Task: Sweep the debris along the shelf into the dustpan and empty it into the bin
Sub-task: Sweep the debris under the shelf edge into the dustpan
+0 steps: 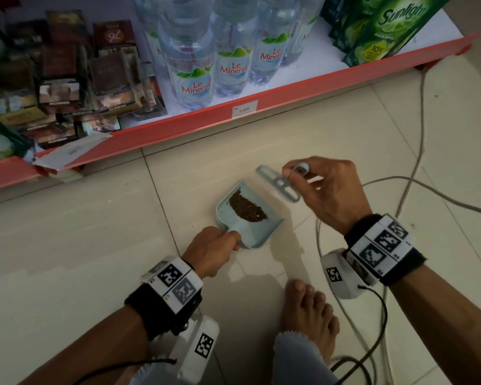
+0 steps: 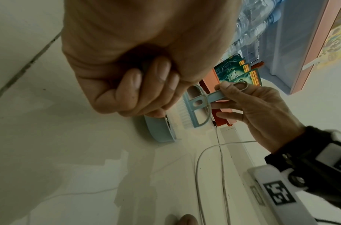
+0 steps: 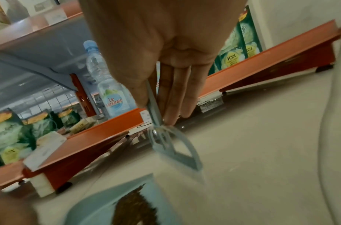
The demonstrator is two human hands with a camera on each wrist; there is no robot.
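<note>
A light blue dustpan (image 1: 257, 233) lies on the floor tiles with a heap of brown debris (image 1: 246, 208) inside it. My left hand (image 1: 228, 240) grips its short handle, fingers curled round it (image 2: 146, 85). My right hand (image 1: 292, 172) pinches the loop end of a small light blue brush (image 1: 279, 184) between thumb and forefinger. The brush (image 2: 194, 106) hangs by the pan's open edge (image 2: 158, 129), white bristles turned toward the pan. In the right wrist view the brush (image 3: 173, 149) sits beyond the dustpan (image 3: 92, 210) and its debris (image 3: 134, 208).
The red-edged bottom shelf (image 1: 233, 115) runs across ahead with water bottles (image 1: 195, 79), green soap pouches (image 1: 386, 29) and cigarette packs (image 1: 61, 93). Grey cables (image 1: 417, 151) trail over the floor on the right. My bare foot (image 1: 308, 315) is just behind the pan. No bin shows.
</note>
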